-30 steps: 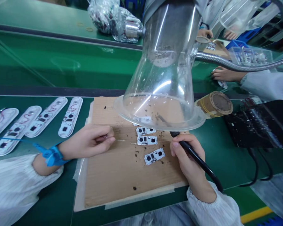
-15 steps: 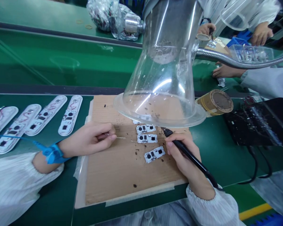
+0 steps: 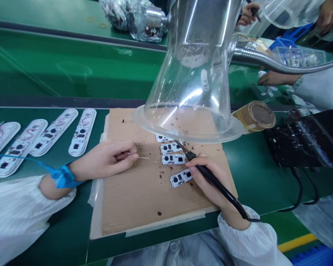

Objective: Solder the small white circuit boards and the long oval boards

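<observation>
From my head camera, I see the left hand [image 3: 105,159] at lower left, closed in a pinch on a thin solder wire [image 3: 145,157]. The wire's end lies just beside the white circuit boards [image 3: 173,159] at centre. The right hand [image 3: 208,177] grips a black soldering iron [image 3: 220,191], its tip near the upper boards. The boards lie on a cardboard sheet [image 3: 127,207], beneath a clear extraction hood [image 3: 188,74].

The left arm reaches across from the side, its wrist [image 3: 54,187] wearing a blue antistatic strap [image 3: 63,178], and the left hand [image 3: 105,159] pinches a thin wire [image 3: 144,157] between thumb and fingertips. The right hand [image 3: 208,181] curls around a black soldering iron [image 3: 222,190] in a pen grip, wrist low and angled inward.
</observation>
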`<state>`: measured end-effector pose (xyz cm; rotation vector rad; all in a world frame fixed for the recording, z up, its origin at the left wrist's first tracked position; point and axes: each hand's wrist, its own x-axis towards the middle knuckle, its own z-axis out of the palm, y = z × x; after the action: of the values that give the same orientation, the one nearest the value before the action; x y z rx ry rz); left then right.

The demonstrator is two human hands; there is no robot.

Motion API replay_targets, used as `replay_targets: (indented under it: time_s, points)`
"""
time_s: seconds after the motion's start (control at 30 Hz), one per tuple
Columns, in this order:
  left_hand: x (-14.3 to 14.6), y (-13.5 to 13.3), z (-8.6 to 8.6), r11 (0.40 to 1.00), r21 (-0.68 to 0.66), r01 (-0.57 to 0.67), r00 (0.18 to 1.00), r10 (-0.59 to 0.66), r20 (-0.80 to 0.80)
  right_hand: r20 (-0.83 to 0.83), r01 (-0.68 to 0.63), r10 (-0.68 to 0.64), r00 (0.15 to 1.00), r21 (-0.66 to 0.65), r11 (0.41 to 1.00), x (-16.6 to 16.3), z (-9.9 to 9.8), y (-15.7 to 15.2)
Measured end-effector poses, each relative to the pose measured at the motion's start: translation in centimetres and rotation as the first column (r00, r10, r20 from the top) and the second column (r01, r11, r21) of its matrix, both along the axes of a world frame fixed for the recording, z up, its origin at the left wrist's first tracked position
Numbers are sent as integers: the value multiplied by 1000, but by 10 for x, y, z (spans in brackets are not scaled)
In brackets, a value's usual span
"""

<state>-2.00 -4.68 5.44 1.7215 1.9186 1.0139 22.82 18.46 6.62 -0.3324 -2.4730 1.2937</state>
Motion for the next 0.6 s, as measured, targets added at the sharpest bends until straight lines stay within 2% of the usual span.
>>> replay_targets:
  time_s: [0.3,0.6]
  points:
    - [0,-1,-2,1000,-10,-5,1000,5,7,-50,41,-42,998,-16,999,1,-5,1]
    - [1,0,0,1000,-12,-16,1000,16,2,-30,-4,5,1000,4,1000,1,-3,1]
